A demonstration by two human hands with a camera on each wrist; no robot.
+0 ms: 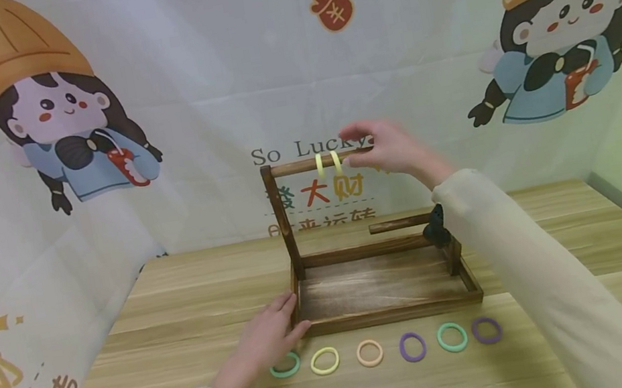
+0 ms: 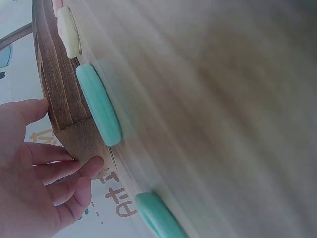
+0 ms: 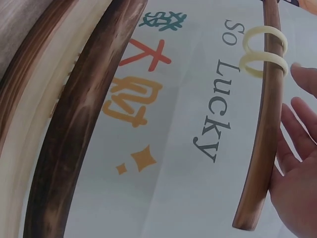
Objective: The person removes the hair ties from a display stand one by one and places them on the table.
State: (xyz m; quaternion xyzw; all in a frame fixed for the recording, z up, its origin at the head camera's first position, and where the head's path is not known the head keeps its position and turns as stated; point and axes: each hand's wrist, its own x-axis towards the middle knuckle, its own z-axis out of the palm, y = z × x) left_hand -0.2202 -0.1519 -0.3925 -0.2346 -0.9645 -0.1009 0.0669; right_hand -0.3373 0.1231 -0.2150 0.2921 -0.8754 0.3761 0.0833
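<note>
A dark wooden rack (image 1: 391,314) with a tray-like base and two horizontal bars stands on the table. My left hand (image 1: 269,336) grips the front left corner of its base; in the left wrist view the thumb and fingers (image 2: 91,167) lie at that corner. Two pale yellow rings (image 1: 319,165) hang side by side on the upper bar (image 1: 291,168). Right beside them is my right hand (image 1: 383,145), its fingers loosely spread and holding nothing. The right wrist view shows that hand (image 3: 302,173) alongside the bar (image 3: 270,124), whose near end is free.
Several rings lie in a row before the rack: a green ring (image 1: 287,374) partly behind the left hand, a yellow ring (image 1: 327,371), an orange ring (image 1: 362,362), plus purple and green ones. A shorter lower bar (image 1: 398,225) juts left. Printed cloth (image 1: 199,103) hangs behind.
</note>
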